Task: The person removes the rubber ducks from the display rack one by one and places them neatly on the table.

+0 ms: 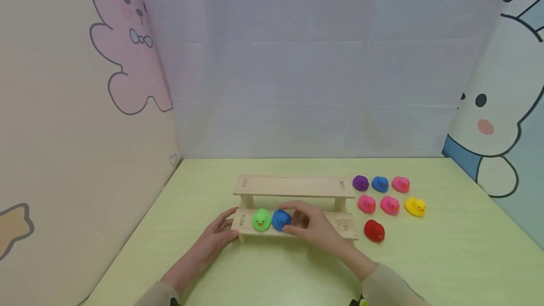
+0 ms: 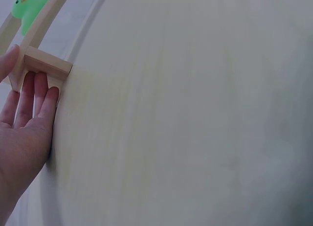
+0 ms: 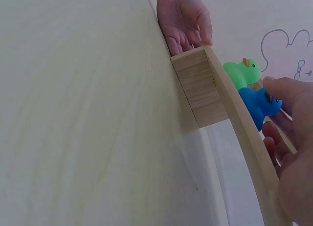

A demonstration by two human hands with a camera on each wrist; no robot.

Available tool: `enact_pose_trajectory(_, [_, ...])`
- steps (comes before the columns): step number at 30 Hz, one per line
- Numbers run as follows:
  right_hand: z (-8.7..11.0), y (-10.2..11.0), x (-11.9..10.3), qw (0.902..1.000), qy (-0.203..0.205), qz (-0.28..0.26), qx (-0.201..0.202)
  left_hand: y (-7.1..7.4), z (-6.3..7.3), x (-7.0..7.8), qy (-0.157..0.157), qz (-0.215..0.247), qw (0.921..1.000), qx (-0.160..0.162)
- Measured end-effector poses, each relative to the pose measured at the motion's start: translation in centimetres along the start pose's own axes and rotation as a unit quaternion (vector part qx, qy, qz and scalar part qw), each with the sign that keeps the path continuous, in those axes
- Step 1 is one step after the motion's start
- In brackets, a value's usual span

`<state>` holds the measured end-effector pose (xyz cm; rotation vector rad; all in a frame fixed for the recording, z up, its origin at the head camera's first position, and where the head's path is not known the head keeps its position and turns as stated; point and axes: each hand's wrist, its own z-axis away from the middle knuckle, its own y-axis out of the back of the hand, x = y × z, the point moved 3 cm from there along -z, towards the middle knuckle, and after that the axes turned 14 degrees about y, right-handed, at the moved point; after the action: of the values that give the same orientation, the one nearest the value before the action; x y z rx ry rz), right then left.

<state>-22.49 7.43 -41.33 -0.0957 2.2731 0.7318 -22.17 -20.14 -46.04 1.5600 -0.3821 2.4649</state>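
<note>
A two-step wooden stand [image 1: 293, 186] sits on the table with a green rubber duck [image 1: 261, 221] on its lower step, facing the front. Beside that duck, to its right, is a blue rubber duck [image 1: 279, 219] at the lower step. My right hand [image 1: 312, 226] pinches the blue duck between thumb and fingers, reaching over the step from the right. At the stand's left end, my left hand [image 1: 216, 236] holds the lower step, its thumb [image 2: 9, 59] at the board's edge and its fingertips against the short leg [image 2: 49, 63].
Right of the stand lie a purple duck [image 1: 360, 183], another blue duck [image 1: 380, 184], several pink ducks [image 1: 389, 205], a yellow duck [image 1: 415, 207] and a red duck [image 1: 374, 231]. Walls with cartoon animals border the green table [image 1: 459, 249] at the left, back and right.
</note>
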Motion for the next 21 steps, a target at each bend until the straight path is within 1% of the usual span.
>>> enact_pose_trajectory(3, [0.2,-0.2,0.5,0.9999,0.003,0.01,-0.008,0.1,-0.3,-0.2,-0.001,0.001,1.0,0.002])
enact_pose_trajectory(6, [0.3,-0.3,0.4,0.9997,0.008,0.021,-0.012,-0.1,-0.1,-0.1,-0.001,-0.004,1.0,-0.003])
enact_pose_trajectory(8, [0.2,-0.2,0.0,0.9996,0.007,0.025,-0.012,-0.2,0.2,0.2,0.001,-0.008,1.0,-0.005])
enact_pose_trajectory(11, [0.0,0.0,-1.2,0.9997,0.003,0.019,-0.016,-0.4,0.5,0.4,0.002,-0.011,0.9999,-0.005])
enact_pose_trajectory(15, [-0.3,0.5,-2.7,0.9994,-0.023,0.004,-0.026,-0.2,0.3,0.2,0.006,-0.004,1.0,0.001])
enact_pose_trajectory(18, [-0.4,0.7,-3.1,0.9985,-0.045,-0.002,-0.033,0.0,-0.2,-0.2,0.004,0.0,1.0,0.007])
enact_pose_trajectory(21, [-0.5,0.8,-3.2,0.9978,-0.057,-0.004,-0.035,0.2,-0.6,-0.5,0.001,0.001,0.9999,0.011])
